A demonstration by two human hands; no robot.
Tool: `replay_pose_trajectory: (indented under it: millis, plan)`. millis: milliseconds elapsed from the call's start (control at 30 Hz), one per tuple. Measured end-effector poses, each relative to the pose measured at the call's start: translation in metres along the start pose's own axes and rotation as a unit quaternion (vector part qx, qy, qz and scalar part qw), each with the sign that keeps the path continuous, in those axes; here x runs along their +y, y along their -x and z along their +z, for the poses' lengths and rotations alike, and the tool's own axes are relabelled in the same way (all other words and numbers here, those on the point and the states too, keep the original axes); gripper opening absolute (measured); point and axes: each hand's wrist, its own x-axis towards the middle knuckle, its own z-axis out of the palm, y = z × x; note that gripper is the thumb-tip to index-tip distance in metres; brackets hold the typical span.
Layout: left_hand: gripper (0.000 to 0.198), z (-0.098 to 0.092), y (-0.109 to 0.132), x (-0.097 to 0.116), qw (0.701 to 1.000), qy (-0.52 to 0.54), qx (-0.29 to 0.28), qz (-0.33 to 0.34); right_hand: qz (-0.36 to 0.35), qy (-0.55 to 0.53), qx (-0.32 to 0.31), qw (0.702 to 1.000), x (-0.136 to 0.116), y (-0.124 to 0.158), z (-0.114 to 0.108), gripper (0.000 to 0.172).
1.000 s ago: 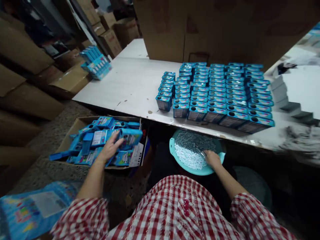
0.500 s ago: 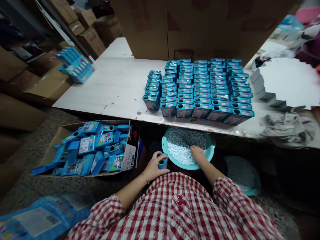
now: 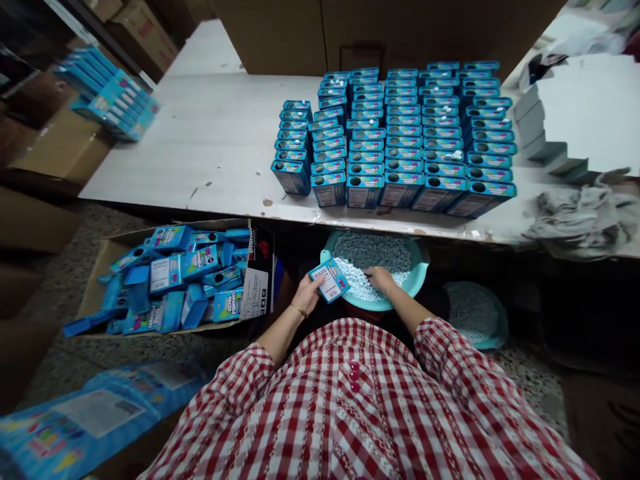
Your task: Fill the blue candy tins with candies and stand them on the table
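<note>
A small blue box (image 3: 330, 280) is gripped in my left hand (image 3: 308, 294), tilted with its printed side up, over the near left rim of a turquoise basin (image 3: 421, 275). Small white pieces (image 3: 356, 280) fill the basin, its far part in shadow. My right hand (image 3: 381, 279) is down at the white pieces near the basin's middle. Its fingers are bent together around something dark that I cannot make out.
Rows of upright blue boxes (image 3: 366, 191) stand on the white table (image 3: 225, 153). A carton (image 3: 95, 293) of loose blue boxes lies left. A second basin (image 3: 493, 313) is at the right, a grey cloth (image 3: 585, 217) on the table's right end.
My left hand has turned the blue box from upright to tilted and brought it over the basin's rim. My right hand has moved left within the basin. The view has shifted.
</note>
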Motion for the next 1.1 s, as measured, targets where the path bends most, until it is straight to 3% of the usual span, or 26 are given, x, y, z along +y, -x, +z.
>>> replay_pose_trajectory:
  millis: [133,233,400,533,633,867,1100]
  plan:
    - [0.050,-0.003,0.001,0.012,0.998,-0.061,-0.028,0.017,0.001,-0.082,0.000,0.997,0.001,0.003,-0.004,0.043]
    - [0.049,-0.003,-0.006,0.020,0.987,-0.113,-0.023,0.114,0.005,-0.129,0.019,0.991,0.011,0.015,-0.021,0.037]
    - [0.047,0.011,-0.027,0.025,0.921,-0.301,-0.018,0.246,0.001,-0.171,0.059,0.983,0.025,0.046,-0.067,0.034]
    - [0.041,0.031,-0.042,0.019,0.871,-0.398,-0.038,0.287,-0.022,-0.229,0.090,0.969,0.024,0.069,-0.107,0.032]
    - [0.038,0.045,-0.053,0.008,0.844,-0.440,-0.056,0.301,-0.043,-0.236,0.077,0.968,0.012,0.079,-0.130,0.032]
    - [0.039,0.064,-0.063,-0.010,0.790,-0.505,-0.115,0.329,-0.039,-0.042,0.028,0.998,-0.030,0.071,-0.151,0.026]
    - [0.040,0.065,-0.064,-0.011,0.773,-0.534,-0.123,0.321,-0.024,0.200,0.013,0.979,-0.080,0.076,-0.170,0.032]
